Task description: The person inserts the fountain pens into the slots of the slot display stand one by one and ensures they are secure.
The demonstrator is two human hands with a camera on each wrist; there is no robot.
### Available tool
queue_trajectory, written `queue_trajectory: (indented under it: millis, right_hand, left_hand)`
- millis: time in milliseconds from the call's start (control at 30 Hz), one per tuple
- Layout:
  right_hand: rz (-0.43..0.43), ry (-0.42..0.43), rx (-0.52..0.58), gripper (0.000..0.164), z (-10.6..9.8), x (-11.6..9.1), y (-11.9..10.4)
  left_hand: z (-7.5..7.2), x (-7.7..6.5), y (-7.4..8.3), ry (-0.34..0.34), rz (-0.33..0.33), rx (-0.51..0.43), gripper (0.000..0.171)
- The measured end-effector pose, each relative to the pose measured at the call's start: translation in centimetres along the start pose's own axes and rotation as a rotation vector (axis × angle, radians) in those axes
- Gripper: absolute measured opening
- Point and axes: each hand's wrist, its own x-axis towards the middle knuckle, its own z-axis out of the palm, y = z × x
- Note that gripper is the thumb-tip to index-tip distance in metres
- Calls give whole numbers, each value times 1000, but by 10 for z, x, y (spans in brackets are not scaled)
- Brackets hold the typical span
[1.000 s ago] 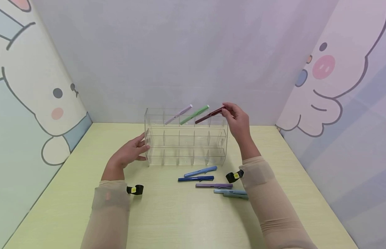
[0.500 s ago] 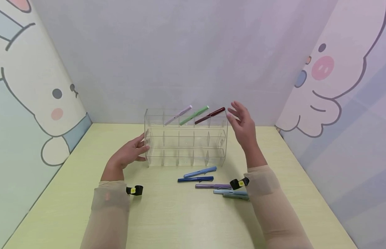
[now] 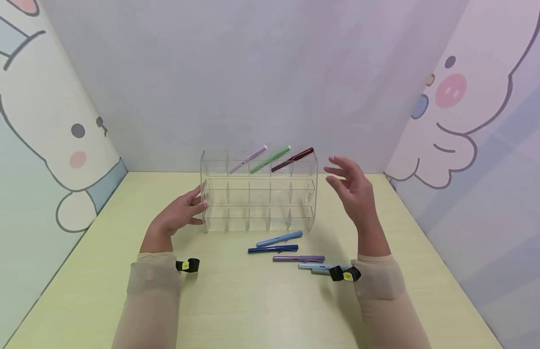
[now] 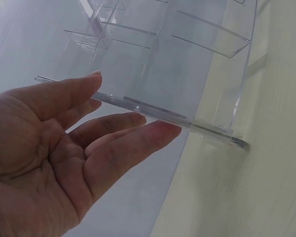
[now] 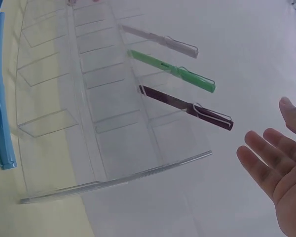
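A clear three-tier pen rack with divided compartments stands upright on the table. My left hand holds its left side panel, thumb over the front edge and fingers against the outer face, as the left wrist view shows. In the top tier three pens lean at a slant: a pale lilac pen, a green pen and a dark red pen. To the right of the rack, my right hand is raised with fingers apart, holding nothing and touching neither rack nor pens.
In front of the rack lie a light blue pen, a dark blue pen, a purple pen, a pale blue pen and a grey-green pen. The right wrist camera partly covers the last two. A pale wall rises behind.
My right hand has let go of the dark red pen, which stays leaning in the top tier, and has moved away to the right and nearer. My left hand has stayed on the rack.
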Motion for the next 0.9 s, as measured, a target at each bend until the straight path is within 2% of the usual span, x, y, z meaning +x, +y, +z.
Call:
queue_trajectory:
  millis: [267,400,533,733,800,900]
  right_hand:
    - [-27,-50,-123,49,-5,-11,-10]
    - [-33,-139,-165,46,-5,-11,-14]
    - [62,-348,-235,40,-2,-12,-19]
    - [336,-777,-335,38,13,-19,-24]
    - [384,-872,-380,36,23,-23,-23]
    - [414,-945,-434,33,38,-27,-20]
  left_hand:
    - [2,-1,0,4,-15,16,74]
    - [1,-2,0,4,-9,6,75]
    - [0,-2,0,5,-6,2,75]
    - [-1,-1,-2,2,-1,10,75]
    - [-1,-1,-2,-2,3,20,75]
    - [-1,-1,-1,-1,2,26,75]
